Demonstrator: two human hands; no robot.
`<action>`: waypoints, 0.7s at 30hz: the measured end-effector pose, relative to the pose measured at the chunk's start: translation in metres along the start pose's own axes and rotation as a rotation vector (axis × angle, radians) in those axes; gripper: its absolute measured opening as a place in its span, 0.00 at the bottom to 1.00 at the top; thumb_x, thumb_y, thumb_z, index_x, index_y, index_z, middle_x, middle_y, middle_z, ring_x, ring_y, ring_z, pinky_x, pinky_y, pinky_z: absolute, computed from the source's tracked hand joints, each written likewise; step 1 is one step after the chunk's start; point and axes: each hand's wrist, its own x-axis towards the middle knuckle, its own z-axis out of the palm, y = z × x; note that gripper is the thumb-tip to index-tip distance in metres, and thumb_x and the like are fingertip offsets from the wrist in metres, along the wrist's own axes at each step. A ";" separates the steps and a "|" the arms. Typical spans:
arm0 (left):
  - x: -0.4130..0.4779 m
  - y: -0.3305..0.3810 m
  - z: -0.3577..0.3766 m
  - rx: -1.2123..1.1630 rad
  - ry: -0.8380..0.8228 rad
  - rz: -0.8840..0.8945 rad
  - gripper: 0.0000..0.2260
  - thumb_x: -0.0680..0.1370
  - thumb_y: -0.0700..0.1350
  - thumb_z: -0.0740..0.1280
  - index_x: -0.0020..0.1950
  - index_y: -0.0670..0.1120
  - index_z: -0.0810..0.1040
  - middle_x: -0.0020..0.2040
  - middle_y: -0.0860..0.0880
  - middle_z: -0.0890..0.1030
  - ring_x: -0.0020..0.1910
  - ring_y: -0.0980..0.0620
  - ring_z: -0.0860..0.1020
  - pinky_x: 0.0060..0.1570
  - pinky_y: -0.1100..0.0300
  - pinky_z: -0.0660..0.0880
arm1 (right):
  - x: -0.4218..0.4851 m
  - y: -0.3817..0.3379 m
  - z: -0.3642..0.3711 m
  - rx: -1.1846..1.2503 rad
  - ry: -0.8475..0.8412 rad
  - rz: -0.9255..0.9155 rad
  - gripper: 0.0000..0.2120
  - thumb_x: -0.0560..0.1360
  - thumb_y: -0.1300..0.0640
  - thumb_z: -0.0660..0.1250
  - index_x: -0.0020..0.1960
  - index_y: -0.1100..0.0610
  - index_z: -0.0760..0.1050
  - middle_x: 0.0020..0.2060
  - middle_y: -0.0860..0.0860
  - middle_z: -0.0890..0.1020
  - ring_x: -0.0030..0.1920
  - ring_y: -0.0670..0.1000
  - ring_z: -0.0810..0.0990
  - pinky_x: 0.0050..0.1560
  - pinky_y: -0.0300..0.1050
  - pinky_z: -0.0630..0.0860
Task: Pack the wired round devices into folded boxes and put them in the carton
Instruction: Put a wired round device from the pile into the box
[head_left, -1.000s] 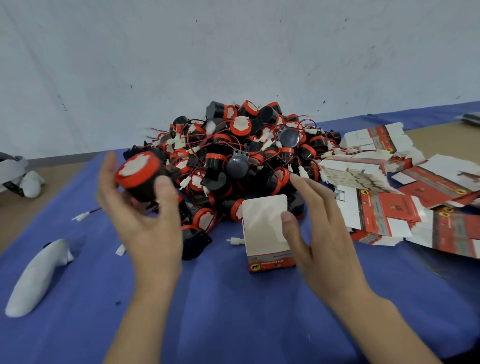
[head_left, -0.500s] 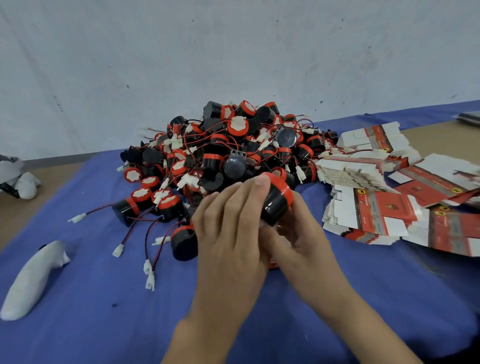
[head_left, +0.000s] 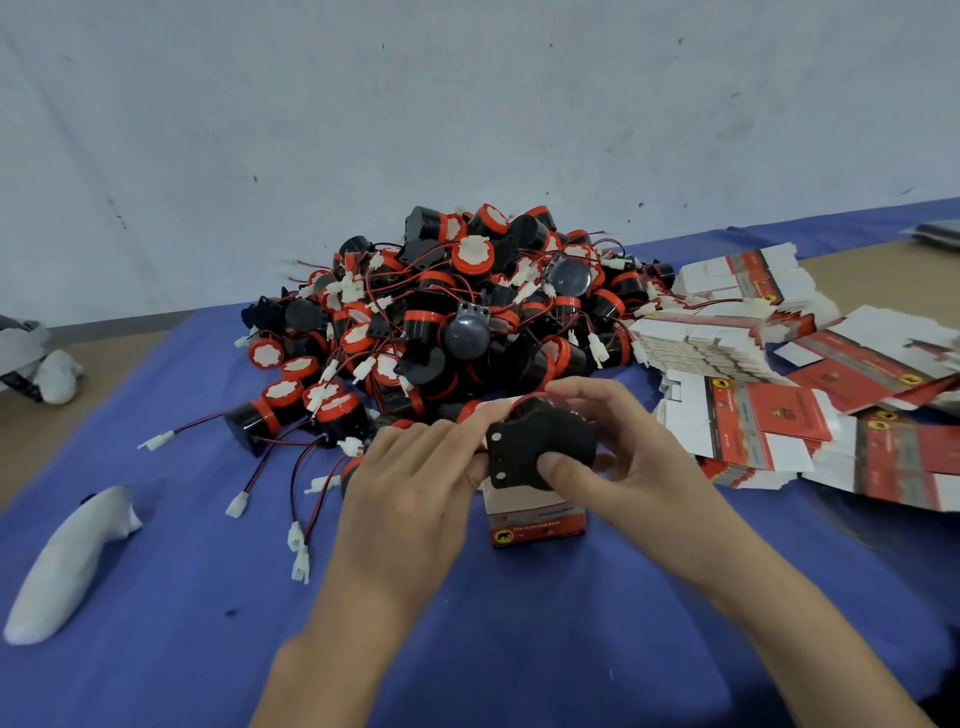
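Note:
A black round device (head_left: 540, 441) with a red rim and a holed mounting tab is held between both hands, right above a small folded box (head_left: 535, 517) that stands on the blue cloth. My left hand (head_left: 415, 483) grips the device's left side, fingers curled over its top. My right hand (head_left: 618, 457) holds its right side, the thumb pressing on the black back. Behind the hands lies a big pile of wired round devices (head_left: 467, 312), black with red rims and white plugs. The box's top is hidden by the device. No carton is in view.
Stacks of flat unfolded boxes (head_left: 769, 395), red and white, cover the right side of the table. Loose devices with trailing wires (head_left: 291, 421) lie left of my hands. A white glove-like object (head_left: 67, 566) lies at front left, and a white bundle (head_left: 47, 369) sits at the far left edge.
My left hand carried a device from the left over to the box, and both hands came together on it. The device has since turned, its black back now facing me above the box.

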 end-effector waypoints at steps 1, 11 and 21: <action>0.000 -0.001 -0.001 0.025 -0.005 0.019 0.16 0.80 0.41 0.60 0.65 0.41 0.80 0.38 0.48 0.81 0.37 0.48 0.75 0.43 0.55 0.69 | 0.000 0.000 -0.003 -0.053 -0.027 0.007 0.24 0.76 0.58 0.74 0.64 0.38 0.71 0.54 0.42 0.81 0.58 0.44 0.80 0.55 0.37 0.76; -0.005 -0.002 -0.007 -0.066 0.045 -0.090 0.10 0.78 0.48 0.64 0.46 0.45 0.83 0.40 0.54 0.82 0.42 0.55 0.73 0.44 0.59 0.69 | -0.001 0.002 0.000 -0.083 -0.314 0.142 0.17 0.76 0.54 0.74 0.59 0.40 0.73 0.55 0.45 0.80 0.54 0.48 0.83 0.57 0.42 0.79; -0.008 0.004 -0.005 -0.422 -0.146 -0.469 0.07 0.80 0.62 0.60 0.52 0.64 0.76 0.41 0.60 0.81 0.45 0.54 0.80 0.42 0.66 0.73 | 0.002 0.003 0.001 -0.114 -0.042 -0.063 0.25 0.76 0.65 0.72 0.65 0.43 0.72 0.57 0.41 0.80 0.62 0.44 0.77 0.63 0.38 0.75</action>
